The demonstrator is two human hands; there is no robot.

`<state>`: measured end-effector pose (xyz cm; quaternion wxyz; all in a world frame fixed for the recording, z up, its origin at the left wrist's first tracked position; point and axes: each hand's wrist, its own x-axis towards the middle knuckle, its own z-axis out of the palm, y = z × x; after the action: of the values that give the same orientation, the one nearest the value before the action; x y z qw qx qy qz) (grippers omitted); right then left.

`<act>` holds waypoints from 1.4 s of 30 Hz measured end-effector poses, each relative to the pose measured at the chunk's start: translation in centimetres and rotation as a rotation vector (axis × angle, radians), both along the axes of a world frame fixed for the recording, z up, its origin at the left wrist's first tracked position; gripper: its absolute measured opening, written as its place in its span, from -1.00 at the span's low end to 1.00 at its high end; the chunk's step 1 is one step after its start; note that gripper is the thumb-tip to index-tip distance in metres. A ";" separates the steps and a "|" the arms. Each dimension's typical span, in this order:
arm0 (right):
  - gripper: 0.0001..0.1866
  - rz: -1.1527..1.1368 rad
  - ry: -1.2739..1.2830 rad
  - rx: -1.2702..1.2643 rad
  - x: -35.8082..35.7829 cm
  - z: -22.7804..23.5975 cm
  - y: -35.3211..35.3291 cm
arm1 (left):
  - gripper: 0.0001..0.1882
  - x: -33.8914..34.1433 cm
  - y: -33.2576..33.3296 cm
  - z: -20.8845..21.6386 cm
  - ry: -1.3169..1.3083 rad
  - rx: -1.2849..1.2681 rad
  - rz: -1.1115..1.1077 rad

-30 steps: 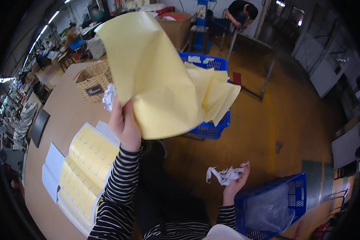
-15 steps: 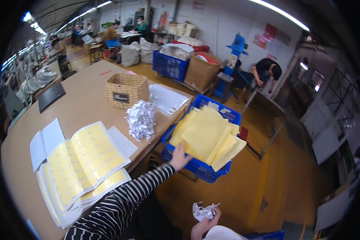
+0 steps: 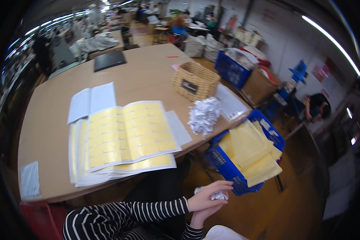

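Note:
A bunch of crumpled white paper strips [image 3: 219, 195] is pressed between my two hands in front of the table. Over the top of it lies my left hand [image 3: 207, 197], in a striped sleeve, its fingers curved round the strips. My right hand [image 3: 205, 215] cups the bunch from below, mostly covered by the left. Just beyond is a blue plastic basket [image 3: 239, 182] holding folded yellow sheets [image 3: 250, 148]. On the table lie yellow sheets with printed marks [image 3: 128, 132], spread over a stack. A heap of white curled strips [image 3: 204, 115] sits near the table's right edge.
A wicker basket [image 3: 196, 80] stands behind the heap on the brown table [image 3: 144, 76]. Farther off are a black flat panel [image 3: 109, 61], blue crates [image 3: 231, 69], a cardboard box [image 3: 260, 85] and white sacks [image 3: 195, 47]. Another person [image 3: 318, 106] bends over at the right.
My left hand has come back from the yellow sheets in the blue basket and now closes over the strips in my right hand. The view has turned left.

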<state>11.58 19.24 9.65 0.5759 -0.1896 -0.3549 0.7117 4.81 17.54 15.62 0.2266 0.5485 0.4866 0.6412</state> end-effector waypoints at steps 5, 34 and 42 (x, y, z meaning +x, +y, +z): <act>-0.58 0.058 -0.293 0.197 -1.4 0.8 -2.7 | -0.84 -1.7 -2.0 -0.6 0.041 0.047 0.183; -0.70 0.096 -0.788 0.989 -5.2 8.3 -5.4 | -0.54 -8.7 -11.1 3.5 -1.336 0.392 0.183; -0.82 -0.016 -0.636 0.887 -6.2 10.9 -4.8 | -0.12 -8.5 -13.0 3.2 -0.948 0.309 0.065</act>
<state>5.40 14.48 20.56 0.4704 -0.1372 -0.7761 0.3969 -3.68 4.52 18.83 0.3186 0.2083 0.2463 0.8913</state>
